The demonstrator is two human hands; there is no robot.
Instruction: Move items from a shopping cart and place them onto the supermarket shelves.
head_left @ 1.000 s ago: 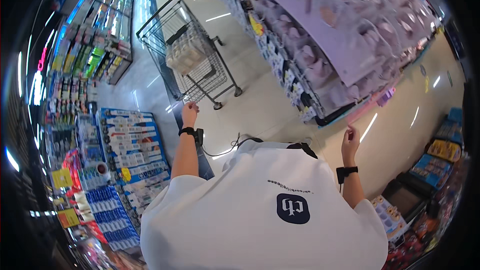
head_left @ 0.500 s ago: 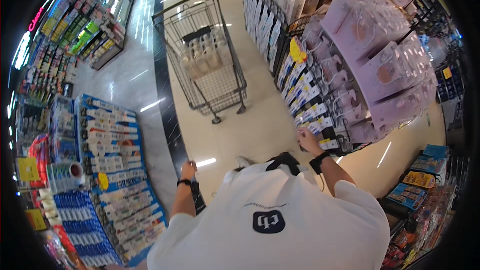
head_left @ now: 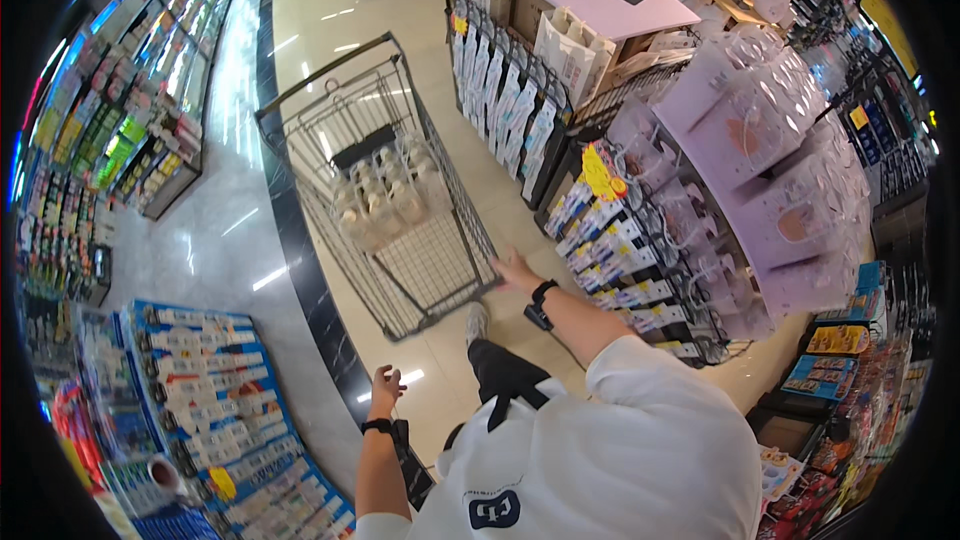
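A metal shopping cart (head_left: 430,260) stands just ahead of me, its wire basket holding a pack of cream-coloured bottles (head_left: 385,202). My right hand (head_left: 515,272) is stretched out to the near right corner of the basket. Its fingertips are at the rim; whether they touch it I cannot make out, and no grip shows. Lower down and to the left, my left hand (head_left: 386,390) hangs over the floor with its fingers loosely apart and nothing in it. Both wrists wear dark bands.
On the right are a rack of hanging packs (head_left: 620,260) and a pink display stand (head_left: 720,155). A blue-edged display of packs (head_left: 215,370) stands at the left. Tall stocked shelves (head_left: 130,140) line the far left. My shoe (head_left: 477,322) is close to the cart.
I have come closer to the cart, which now sits lower in view. My right hand has moved from beside the hanging packs to the cart's corner. My left hand's fingers have spread.
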